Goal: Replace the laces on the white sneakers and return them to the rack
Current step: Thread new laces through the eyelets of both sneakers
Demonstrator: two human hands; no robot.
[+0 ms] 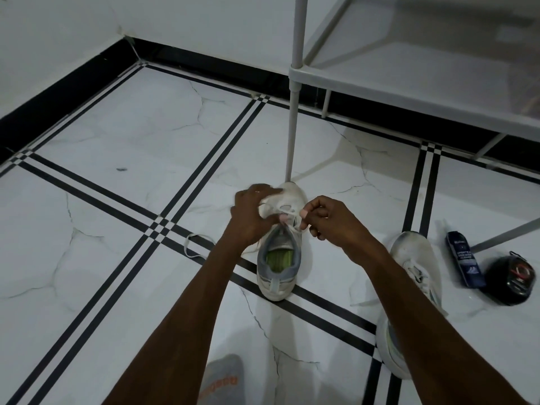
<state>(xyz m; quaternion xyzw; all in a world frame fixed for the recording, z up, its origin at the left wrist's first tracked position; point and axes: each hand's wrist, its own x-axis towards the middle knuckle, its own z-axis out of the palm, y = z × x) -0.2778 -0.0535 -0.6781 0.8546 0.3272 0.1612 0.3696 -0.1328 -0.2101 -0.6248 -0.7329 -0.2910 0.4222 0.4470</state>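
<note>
Head view: lace [287,213] between fingers [304,214] (pinched)

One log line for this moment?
step: lacing | left hand: holds sneaker | right hand: pinches lace | second sneaker: floor

We see a glossy, marble-veined tile floor [122,135] with black inlay lines. The sneaker [280,252] at centre looks like soft white cloth and mesh with a grey fabric collar; its lace [287,213] is woven. The rack [380,74] at upper right has smooth matt tubes. The tin [510,280] at lower right is shiny black.
</note>
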